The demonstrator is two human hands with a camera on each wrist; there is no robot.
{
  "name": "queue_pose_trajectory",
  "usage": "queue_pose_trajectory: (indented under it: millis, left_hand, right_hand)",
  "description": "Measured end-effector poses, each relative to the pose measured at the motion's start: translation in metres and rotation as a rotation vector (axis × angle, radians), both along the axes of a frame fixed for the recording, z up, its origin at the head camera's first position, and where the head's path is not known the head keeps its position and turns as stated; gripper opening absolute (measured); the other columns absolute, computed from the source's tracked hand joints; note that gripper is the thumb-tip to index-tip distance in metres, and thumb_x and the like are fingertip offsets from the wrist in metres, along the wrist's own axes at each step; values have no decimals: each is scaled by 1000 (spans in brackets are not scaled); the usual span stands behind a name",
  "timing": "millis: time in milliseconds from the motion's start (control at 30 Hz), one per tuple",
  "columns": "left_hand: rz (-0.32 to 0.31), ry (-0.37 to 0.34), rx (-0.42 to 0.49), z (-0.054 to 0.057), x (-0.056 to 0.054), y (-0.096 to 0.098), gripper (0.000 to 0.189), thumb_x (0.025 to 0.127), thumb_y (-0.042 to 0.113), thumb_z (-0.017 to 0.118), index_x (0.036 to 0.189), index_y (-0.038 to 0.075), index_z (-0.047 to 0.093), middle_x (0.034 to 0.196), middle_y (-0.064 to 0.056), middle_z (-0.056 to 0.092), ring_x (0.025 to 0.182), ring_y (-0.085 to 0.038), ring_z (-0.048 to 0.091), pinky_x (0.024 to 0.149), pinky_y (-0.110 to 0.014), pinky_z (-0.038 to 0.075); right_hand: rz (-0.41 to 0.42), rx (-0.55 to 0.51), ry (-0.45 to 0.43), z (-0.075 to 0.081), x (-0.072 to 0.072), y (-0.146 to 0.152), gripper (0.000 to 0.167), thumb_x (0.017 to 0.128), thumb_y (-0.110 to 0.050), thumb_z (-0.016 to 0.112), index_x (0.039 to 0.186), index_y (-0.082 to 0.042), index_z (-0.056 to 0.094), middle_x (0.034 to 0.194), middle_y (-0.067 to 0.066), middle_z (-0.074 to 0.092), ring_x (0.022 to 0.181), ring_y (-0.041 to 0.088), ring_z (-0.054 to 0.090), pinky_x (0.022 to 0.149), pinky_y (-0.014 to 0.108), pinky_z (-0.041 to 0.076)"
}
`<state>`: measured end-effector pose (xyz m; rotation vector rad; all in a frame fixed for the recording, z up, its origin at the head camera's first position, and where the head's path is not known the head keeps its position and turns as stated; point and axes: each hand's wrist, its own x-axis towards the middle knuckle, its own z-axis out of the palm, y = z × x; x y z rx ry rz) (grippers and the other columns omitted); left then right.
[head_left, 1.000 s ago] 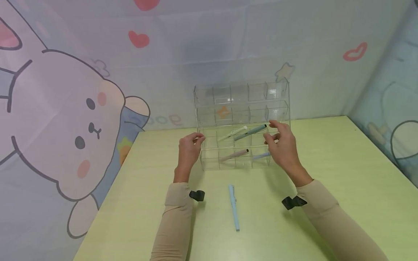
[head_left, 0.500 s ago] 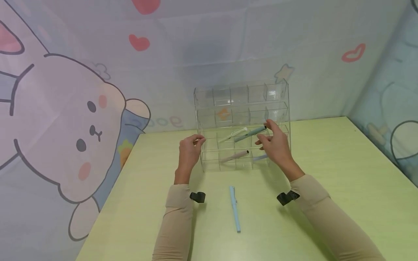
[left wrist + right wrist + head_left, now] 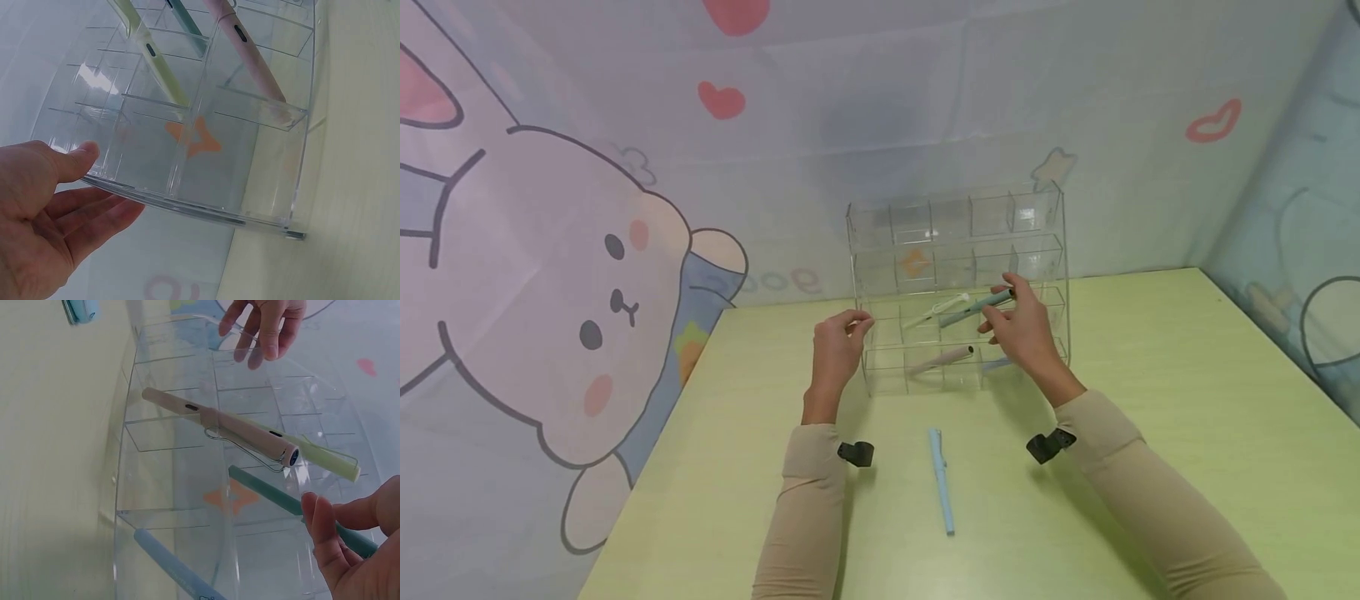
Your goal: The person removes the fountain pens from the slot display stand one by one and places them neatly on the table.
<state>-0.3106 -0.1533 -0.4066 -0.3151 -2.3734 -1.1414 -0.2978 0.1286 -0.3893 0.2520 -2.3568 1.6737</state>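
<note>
A clear tiered pen rack (image 3: 958, 244) stands on the table, divided into small compartments. My left hand (image 3: 837, 350) grips its left side wall, thumb inside and fingers outside in the left wrist view. With thumb and fingers, my right hand (image 3: 1026, 333) pinches a dark green pen (image 3: 970, 309), which leans in the second tier from the bottom. Beside that pen leans a pale green pen (image 3: 938, 308). The bottom tier holds a pinkish pen (image 3: 244, 434) and a blue pen (image 3: 172, 562), the latter partly behind my right hand in the head view.
A light blue pen (image 3: 941, 483) lies on the yellow-green table (image 3: 737, 500) in front of the rack, between my forearms. Behind the rack hangs a printed cloth (image 3: 880, 108) with a cartoon rabbit and hearts. Another cloth (image 3: 1300, 250) borders the table's right side.
My right hand has moved left from the rack's right side to the dark green pen and closed on its upper end. My left hand stays on the rack's side.
</note>
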Motion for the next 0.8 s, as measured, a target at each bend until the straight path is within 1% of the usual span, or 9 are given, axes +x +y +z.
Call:
queue_pose_trajectory:
  millis: [267, 333, 400, 500, 567, 800]
  left_hand:
    - [0, -1, 5, 1, -1, 1, 13, 96, 11, 69, 100, 1, 77, 101, -15, 75, 95, -32, 73, 77, -45, 58]
    - [2, -1, 4, 1, -1, 1, 13, 96, 10, 69, 100, 0, 77, 101, -16, 75, 95, -33, 73, 77, -45, 58]
    - [4, -4, 4, 0, -1, 1, 13, 96, 10, 69, 100, -1, 77, 101, -16, 75, 95, -33, 73, 75, -45, 58]
    - [8, -10, 0, 0, -1, 1, 13, 96, 10, 69, 101, 0, 77, 101, -16, 75, 95, -33, 73, 74, -45, 57]
    - [10, -15, -3, 1, 0, 1, 14, 97, 11, 69, 101, 0, 77, 102, -16, 75, 96, -33, 72, 76, -45, 57]
    - [6, -18, -12, 2, 1, 0, 16, 98, 14, 68, 103, 2, 77, 104, -15, 74, 97, -33, 72, 82, -46, 57]
  right_hand:
    - [5, 2, -8, -5, -4, -3, 65, 101, -6, 58, 156, -1, 22, 143, 20, 51, 74, 19, 71, 57, 28, 56]
    - [2, 2, -5, -6, -5, -3, 64, 102, -6, 57, 155, 0, 23, 141, 20, 52, 74, 19, 70, 58, 31, 56]
    - [-4, 6, 0, -7, -6, -4, 64, 102, -6, 57, 155, 0, 23, 139, 19, 54, 74, 20, 70, 58, 31, 56]
    - [-21, 18, 11, -7, -7, -5, 62, 102, -6, 56, 155, 0, 24, 134, 18, 59, 74, 24, 71, 57, 30, 56]
    - [-30, 20, 17, -7, -8, -5, 61, 102, -6, 57, 155, 0, 25, 129, 18, 62, 74, 28, 71, 55, 26, 54]
    - [-47, 32, 31, -8, -9, -5, 61, 102, -7, 57, 155, 0, 27, 117, 20, 67, 76, 40, 70, 53, 26, 52]
